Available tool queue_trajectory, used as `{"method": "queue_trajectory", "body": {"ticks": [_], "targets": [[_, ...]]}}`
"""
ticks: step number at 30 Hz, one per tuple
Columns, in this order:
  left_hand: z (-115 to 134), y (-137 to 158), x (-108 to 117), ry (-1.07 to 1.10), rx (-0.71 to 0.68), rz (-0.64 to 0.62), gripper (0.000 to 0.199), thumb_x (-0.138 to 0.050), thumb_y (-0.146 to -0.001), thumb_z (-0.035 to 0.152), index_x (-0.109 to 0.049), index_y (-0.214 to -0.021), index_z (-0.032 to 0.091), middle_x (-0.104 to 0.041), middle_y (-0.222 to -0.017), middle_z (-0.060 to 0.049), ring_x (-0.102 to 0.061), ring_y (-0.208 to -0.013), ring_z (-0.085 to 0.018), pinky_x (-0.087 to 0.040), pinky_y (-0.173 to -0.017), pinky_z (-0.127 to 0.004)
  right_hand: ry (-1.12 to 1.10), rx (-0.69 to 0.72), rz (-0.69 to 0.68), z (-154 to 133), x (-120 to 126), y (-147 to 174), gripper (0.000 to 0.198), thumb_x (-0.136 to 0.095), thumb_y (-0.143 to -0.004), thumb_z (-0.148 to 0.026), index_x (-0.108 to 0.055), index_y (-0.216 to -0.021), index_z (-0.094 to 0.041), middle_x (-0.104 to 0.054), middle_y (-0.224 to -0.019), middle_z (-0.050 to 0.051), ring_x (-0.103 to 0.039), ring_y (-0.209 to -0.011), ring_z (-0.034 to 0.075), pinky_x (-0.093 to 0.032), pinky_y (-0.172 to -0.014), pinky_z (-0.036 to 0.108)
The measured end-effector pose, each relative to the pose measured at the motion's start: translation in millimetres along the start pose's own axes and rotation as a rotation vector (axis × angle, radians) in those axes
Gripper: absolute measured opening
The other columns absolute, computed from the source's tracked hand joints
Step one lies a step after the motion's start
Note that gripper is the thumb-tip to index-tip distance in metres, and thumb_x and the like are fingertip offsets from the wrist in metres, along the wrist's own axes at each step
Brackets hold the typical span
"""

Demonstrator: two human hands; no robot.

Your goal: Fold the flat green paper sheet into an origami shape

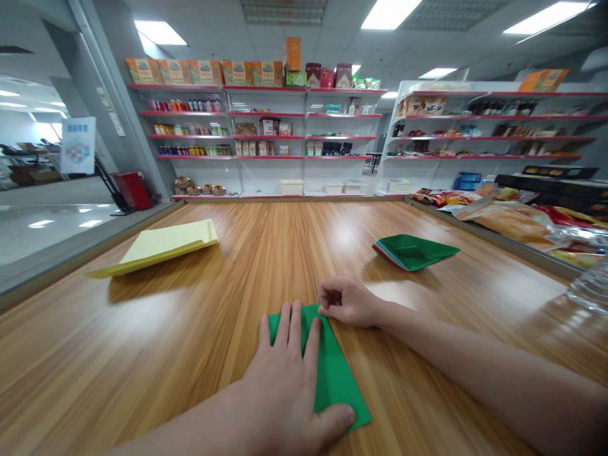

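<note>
A folded sheet of green paper (335, 373) lies on the wooden table in front of me. My left hand (287, 373) rests flat across it with the fingers spread, covering much of its left side. At the paper's far right corner, the fingers of my right hand (349, 301) are curled in, with thumb and forefinger pinched at the edge. Farther off to the right sits a folded green paper shape (418, 250), like a small boat, with red and blue layers showing beneath it. Pale yellow paper (166, 244) lies at the left, its near edge bent up.
The wooden tabletop (266, 247) has a raised rim. Packaged snacks (508, 221) are heaped beyond its right edge, and a clear plastic container (591, 285) stands at the far right. Stocked shelves (266, 136) line the back; a red box (133, 190) is on the floor at left.
</note>
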State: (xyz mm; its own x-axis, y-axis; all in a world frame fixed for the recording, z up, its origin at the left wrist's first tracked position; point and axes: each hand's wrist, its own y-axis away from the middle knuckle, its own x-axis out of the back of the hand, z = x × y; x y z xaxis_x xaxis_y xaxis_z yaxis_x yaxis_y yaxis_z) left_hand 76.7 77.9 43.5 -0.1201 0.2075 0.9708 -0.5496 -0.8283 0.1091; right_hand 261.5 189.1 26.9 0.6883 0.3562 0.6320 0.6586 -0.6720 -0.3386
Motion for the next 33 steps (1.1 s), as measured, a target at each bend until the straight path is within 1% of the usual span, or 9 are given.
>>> {"method": "queue_trajectory", "body": {"ticks": [3, 6, 9, 12, 17, 22, 28, 33], "targets": [[-13.1, -12.0, 5.2, -0.047, 0.052, 0.013, 0.100, -0.027, -0.077, 0.079, -0.012, -0.148, 0.010, -0.002, -0.150, -0.027, 0.004, -0.136, -0.044, -0.007, -0.103, -0.069, 0.016, 0.022, -0.021, -6.8, -2.1, 2.7, 0.009, -0.060, -0.067, -0.008, -0.054, -0.063, -0.014, -0.050, -0.054, -0.004, -0.042, -0.047, 0.006, -0.033, -0.043, 0.016], [-32.6, -24.9, 9.3, -0.086, 0.128, 0.080, 0.100, -0.023, -0.077, 0.081, -0.018, -0.147, 0.010, -0.008, -0.151, -0.026, 0.000, -0.136, -0.047, -0.008, -0.101, -0.072, 0.009, 0.055, -0.070, -15.9, -5.8, 5.1, 0.010, -0.058, -0.064, -0.004, -0.056, -0.063, -0.014, -0.050, -0.054, -0.005, -0.043, -0.047, 0.005, -0.032, -0.044, 0.016], [-48.3, -32.9, 9.7, -0.113, 0.133, 0.102, 0.101, -0.020, -0.077, 0.081, -0.022, -0.146, 0.008, -0.010, -0.151, -0.026, -0.003, -0.137, -0.046, -0.010, -0.102, -0.070, -0.006, 0.062, -0.093, -21.4, -8.4, 5.5, 0.010, -0.059, -0.062, -0.004, -0.057, -0.062, -0.013, -0.049, -0.052, -0.005, -0.042, -0.046, 0.005, -0.031, -0.043, 0.015], [-56.1, -35.6, 7.3, -0.127, 0.129, 0.116, 0.103, -0.018, -0.076, 0.082, -0.021, -0.147, 0.008, -0.009, -0.151, -0.026, -0.003, -0.137, -0.046, -0.010, -0.103, -0.069, -0.040, 0.036, -0.096, -21.2, -7.6, 5.1, 0.007, -0.061, -0.063, -0.007, -0.057, -0.060, -0.013, -0.049, -0.051, -0.005, -0.042, -0.045, 0.005, -0.030, -0.041, 0.015], [-63.8, -37.7, 4.2, -0.128, 0.129, 0.131, 0.104, -0.018, -0.075, 0.083, -0.017, -0.147, 0.009, -0.008, -0.152, -0.026, -0.003, -0.138, -0.044, -0.009, -0.103, -0.068, -0.122, -0.020, -0.143, -17.9, -3.7, 7.8, 0.010, -0.065, -0.064, -0.013, -0.056, -0.059, -0.013, -0.050, -0.051, -0.004, -0.043, -0.044, 0.006, -0.031, -0.040, 0.016], [-67.7, -39.1, 5.2, -0.132, 0.134, 0.118, 0.104, -0.017, -0.075, 0.083, -0.015, -0.147, 0.008, -0.005, -0.151, -0.027, -0.001, -0.139, -0.042, -0.008, -0.104, -0.068, -0.122, -0.069, -0.158, -18.1, -2.8, 9.6, 0.011, -0.067, -0.064, -0.015, -0.057, -0.060, -0.012, -0.051, -0.050, -0.003, -0.044, -0.044, 0.006, -0.031, -0.040, 0.016], [-63.0, -36.2, 6.7, -0.146, 0.126, 0.103, 0.102, -0.015, -0.077, 0.081, -0.015, -0.147, 0.007, -0.006, -0.151, -0.026, -0.001, -0.138, -0.045, -0.008, -0.101, -0.071, -0.117, -0.098, -0.169, -14.4, -2.4, 6.4, 0.013, -0.070, -0.065, -0.017, -0.059, -0.062, -0.012, -0.052, -0.052, -0.004, -0.045, -0.047, 0.006, -0.033, -0.042, 0.016], [-61.9, -34.2, 9.0, -0.139, 0.117, 0.074, 0.101, -0.016, -0.078, 0.080, -0.015, -0.147, 0.008, -0.005, -0.150, -0.029, -0.001, -0.137, -0.047, -0.008, -0.099, -0.073, -0.141, -0.131, -0.174, -14.0, -2.1, 4.5, 0.014, -0.071, -0.063, -0.017, -0.058, -0.062, -0.012, -0.052, -0.053, -0.004, -0.045, -0.047, 0.006, -0.032, -0.043, 0.016]]}}
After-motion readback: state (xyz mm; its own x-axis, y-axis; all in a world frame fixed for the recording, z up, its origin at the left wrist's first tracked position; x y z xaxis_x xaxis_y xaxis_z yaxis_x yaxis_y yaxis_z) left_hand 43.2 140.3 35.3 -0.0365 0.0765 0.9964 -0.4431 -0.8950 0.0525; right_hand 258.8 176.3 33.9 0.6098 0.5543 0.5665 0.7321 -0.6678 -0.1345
